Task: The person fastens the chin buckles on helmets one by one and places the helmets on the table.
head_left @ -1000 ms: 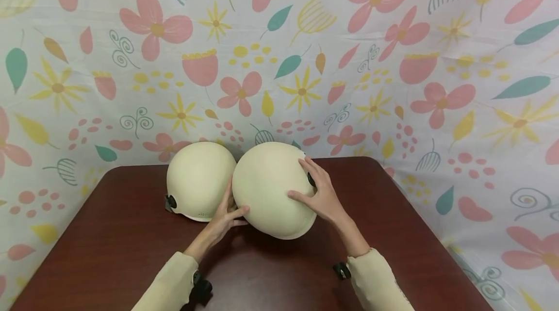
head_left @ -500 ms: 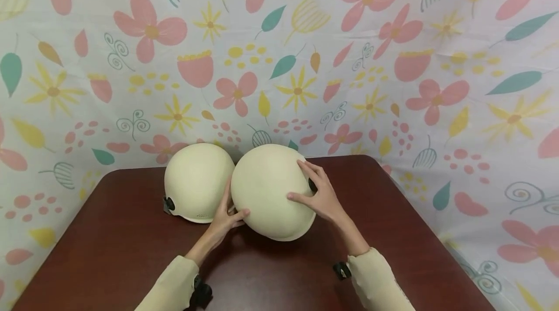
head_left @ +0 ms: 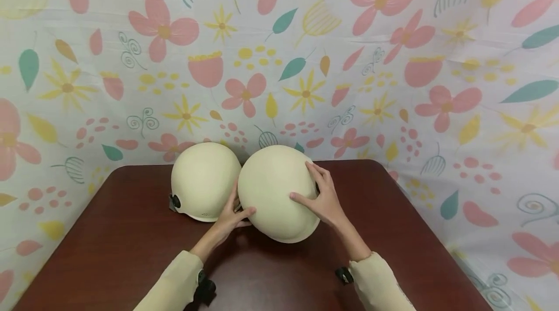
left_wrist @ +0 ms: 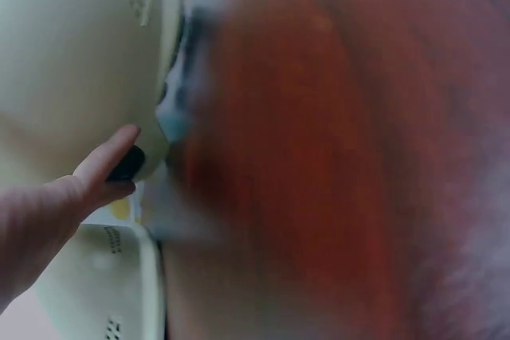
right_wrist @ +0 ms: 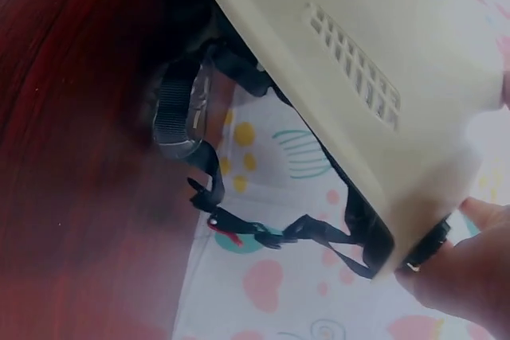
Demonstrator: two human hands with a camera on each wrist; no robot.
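Two smooth cream helmets show in the head view. My left hand (head_left: pixel 229 214) and right hand (head_left: pixel 323 199) grip opposite sides of the right-hand helmet (head_left: pixel 272 189), which is tilted and appears raised off the table. Both thumbs lie on the near shell. Behind the left fingers stands the other helmet (head_left: pixel 203 180), close beside it or touching. In the left wrist view, the fingers (left_wrist: pixel 103 169) sit by a black knob (left_wrist: pixel 127 165) at the shell's lower corner. From the right wrist, vent slots (right_wrist: pixel 355 61) and a dangling black chin strap (right_wrist: pixel 311 228) are visible.
Under the helmets is a dark red-brown table (head_left: pixel 131 248) with rounded back corners. A flower-printed cloth (head_left: pixel 279 58) hangs behind and on the sides. Black wrist devices (head_left: pixel 205 289) hang at both sleeves. Another helmet (left_wrist: pixel 103 284) shows low in the left wrist view.
The head view has shifted slightly. Both hands keep their grip on the right-hand helmet, which stays in almost the same place; the other helmet is unmoved.
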